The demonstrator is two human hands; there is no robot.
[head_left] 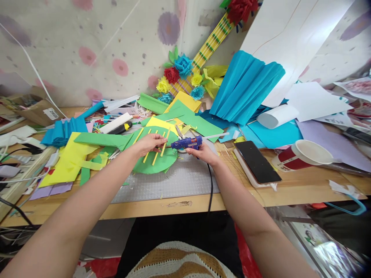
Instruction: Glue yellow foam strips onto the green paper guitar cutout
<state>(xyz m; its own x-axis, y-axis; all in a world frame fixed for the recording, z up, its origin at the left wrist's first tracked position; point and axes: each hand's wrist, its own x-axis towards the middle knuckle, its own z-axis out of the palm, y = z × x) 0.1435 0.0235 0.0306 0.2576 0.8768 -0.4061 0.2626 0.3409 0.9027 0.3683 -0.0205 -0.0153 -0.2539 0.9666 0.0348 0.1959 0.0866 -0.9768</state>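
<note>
My right hand point(205, 153) is wrapped round a blue glue gun point(185, 143). A whitish glue stick point(216, 135) pokes out of its back, and its nozzle points left. With fingertips pinched together, my left hand point(151, 143) holds a thin yellow paper strip point(162, 150) close to the nozzle. Beneath it lies a rounded green paper piece point(166, 164) with several yellow strips across it. The piece rests on a grey cutting mat point(185, 183). Partly hidden behind the glue gun is a pair of scissors point(180, 133).
A phone point(257, 160) lies on a white box at right, beside a paper cup point(301, 154). Pleated blue paper point(245, 87) and a flower-trimmed yellow paper guitar point(208, 46) lean at the back. Yellow paper point(62, 162) and cables fill the left side. The glue gun's black cord point(211, 185) crosses the table's front edge.
</note>
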